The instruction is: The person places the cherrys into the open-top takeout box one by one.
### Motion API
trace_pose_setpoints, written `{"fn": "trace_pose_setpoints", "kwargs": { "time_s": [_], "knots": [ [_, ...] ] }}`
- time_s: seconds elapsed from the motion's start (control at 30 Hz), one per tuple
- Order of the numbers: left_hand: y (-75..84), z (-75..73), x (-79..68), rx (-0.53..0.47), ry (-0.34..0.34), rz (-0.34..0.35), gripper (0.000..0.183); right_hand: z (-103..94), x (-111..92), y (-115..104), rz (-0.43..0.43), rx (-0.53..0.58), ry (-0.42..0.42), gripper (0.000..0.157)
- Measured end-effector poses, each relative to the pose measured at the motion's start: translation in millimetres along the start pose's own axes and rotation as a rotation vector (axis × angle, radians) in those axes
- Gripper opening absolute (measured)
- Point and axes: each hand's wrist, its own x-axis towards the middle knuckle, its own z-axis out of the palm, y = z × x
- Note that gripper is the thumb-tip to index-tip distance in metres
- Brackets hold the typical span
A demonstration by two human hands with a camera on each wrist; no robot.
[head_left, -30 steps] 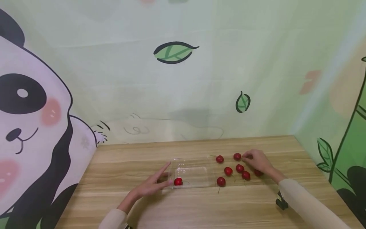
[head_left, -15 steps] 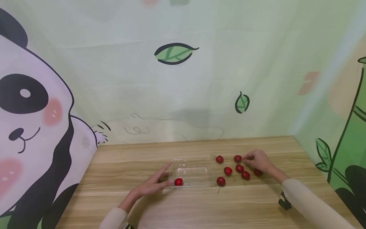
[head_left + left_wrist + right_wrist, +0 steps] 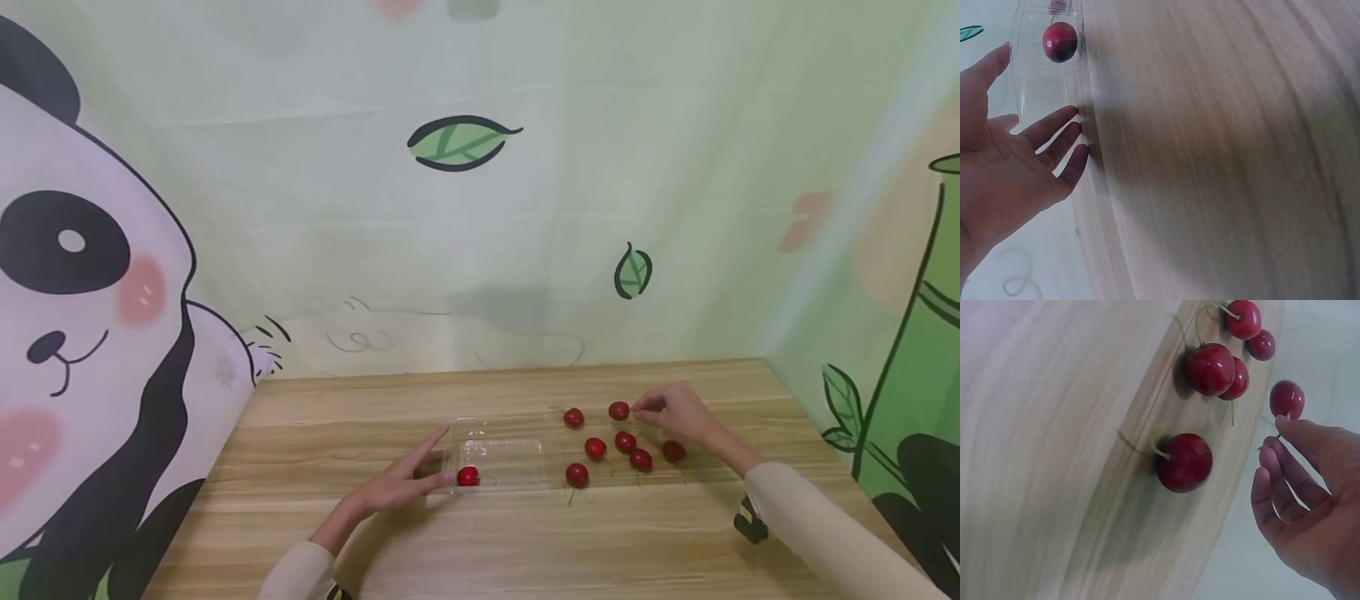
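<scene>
A red cherry [image 3: 618, 411] hangs by its green stem from my right hand [image 3: 678, 414]. In the right wrist view, thumb and forefinger pinch that stem, and the cherry [image 3: 1287, 400] appears just off the table. My left hand [image 3: 390, 490] is spread at the left end of a clear plastic box [image 3: 510, 460], its fingertips at the wall. One cherry [image 3: 468, 476] lies inside the box at its near left corner; the left wrist view shows this cherry [image 3: 1060, 42] through the plastic, beyond the straight fingers.
Several loose cherries with stems lie right of the box, among them a near cherry [image 3: 577, 476], a far cherry [image 3: 573, 418] and a rightmost cherry [image 3: 673, 452]. The wooden table [image 3: 487, 550] ends at a printed cloth backdrop [image 3: 337, 208].
My right hand has risen slightly with the pinched cherry, and the rightmost cherry below it shows more fully. My left hand and the box have stayed put.
</scene>
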Motion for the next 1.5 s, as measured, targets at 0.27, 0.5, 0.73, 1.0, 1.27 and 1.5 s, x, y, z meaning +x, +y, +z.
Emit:
{"fn": "trace_pose_setpoints", "kwargs": {
  "time_s": [0.27, 0.5, 0.73, 1.0, 1.27, 1.5],
  "knots": [
    [-0.8, 0.9, 0.5, 0.017, 0.008, -0.002, 0.082, -1.2, 3.4, -4.8, -0.048, 0.041, 0.003, 0.007],
    [1.1, 3.1, 1.5, 0.027, 0.026, -0.001, 0.083, 2.2, 5.7, -20.4, -0.021, 0.105, 0.007, 0.008],
    [-1.7, 6.6, 4.6, 0.024, 0.037, -0.004, 0.083, 6.4, 10.2, -40.7, -0.031, 0.194, -0.044, 0.011],
    [-2.2, 5.6, 5.8, 0.034, 0.053, -0.008, 0.083, 18.9, 22.3, -71.1, -0.045, 0.268, -0.086, 0.010],
    [-1.8, 2.9, 8.5, 0.050, 0.049, -0.003, 0.084, 36.0, 35.6, -98.0, -0.119, 0.315, -0.126, 0.010],
    [-1.0, 5.0, 7.5, 0.028, 0.058, -0.020, 0.084, 55.9, 53.7, -113.0, -0.180, 0.332, -0.210, 0.011]
  ]
}}
